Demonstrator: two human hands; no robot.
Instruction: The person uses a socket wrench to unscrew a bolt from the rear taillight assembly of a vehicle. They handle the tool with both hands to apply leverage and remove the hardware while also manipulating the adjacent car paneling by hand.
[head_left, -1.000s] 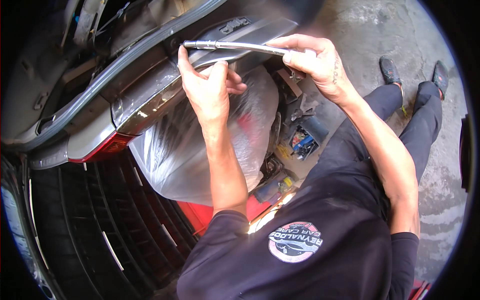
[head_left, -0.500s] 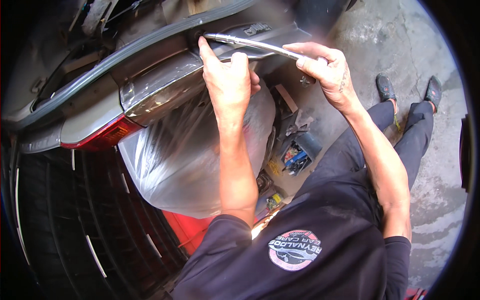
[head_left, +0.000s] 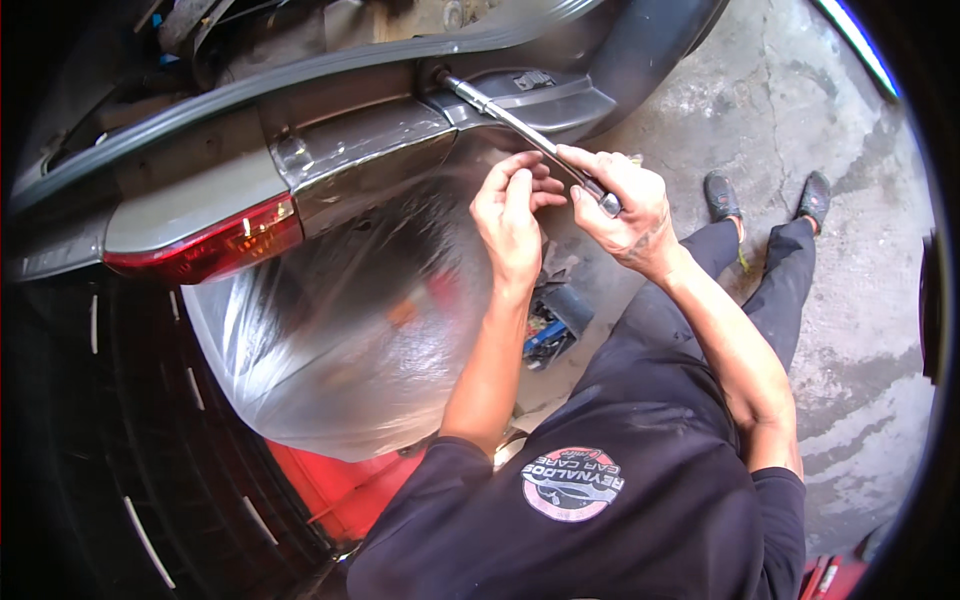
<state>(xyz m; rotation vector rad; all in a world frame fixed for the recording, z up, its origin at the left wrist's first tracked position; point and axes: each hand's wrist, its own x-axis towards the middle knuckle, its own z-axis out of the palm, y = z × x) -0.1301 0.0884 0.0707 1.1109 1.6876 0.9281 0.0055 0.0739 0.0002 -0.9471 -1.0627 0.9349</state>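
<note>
A long chrome socket extension (head_left: 515,125) runs from a dark hole in the brown car body panel (head_left: 362,130) down toward me, ending in a ratchet head (head_left: 608,204). My right hand (head_left: 640,212) is closed round that lower end, thumb along one side and fingers on the other. Beside the shaft, my left hand (head_left: 512,225) is held palm up with its fingers loosely curled and apart. Nothing shows in it, and whether its fingertips touch the shaft I cannot tell. The far tip of the extension is hidden in the hole.
A red tail light (head_left: 225,243) sits on the car's corner at left. Clear plastic sheeting (head_left: 330,330) hangs below the panel. A bin of tools (head_left: 560,320) stands on the concrete floor (head_left: 840,300), and a red surface (head_left: 345,490) lies under the sheeting.
My left hand has come away from the extension's far tip, back toward me. The extension's tip now sits in the hole, and my right hand has moved lower with the tool's near end.
</note>
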